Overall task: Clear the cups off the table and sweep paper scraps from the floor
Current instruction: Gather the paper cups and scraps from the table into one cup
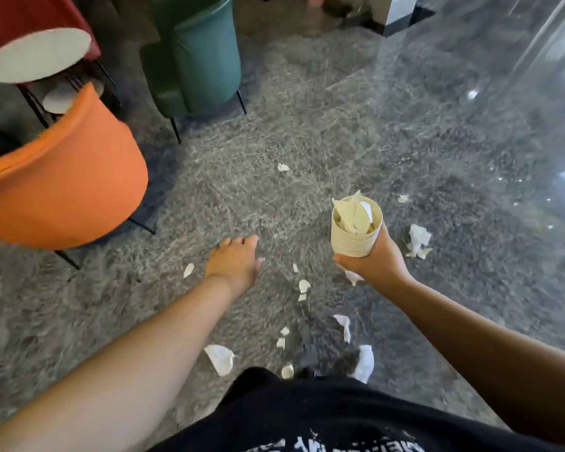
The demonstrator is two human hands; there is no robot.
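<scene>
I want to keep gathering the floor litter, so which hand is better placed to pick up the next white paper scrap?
Probably the left hand. It is open, empty and reaching down above the small white paper scrap on the grey marble floor. The right hand grips the stack of cream paper cups.

I'm looking at a grey marbled floor (307, 125) with white veins, white and cream paper scraps (221, 358) all over it. I'm wearing a black shirt (307, 415) with white print. Cream cups (356, 234), orange chair (66, 190), teal chair (206, 60), red chair (30, 14).
</scene>
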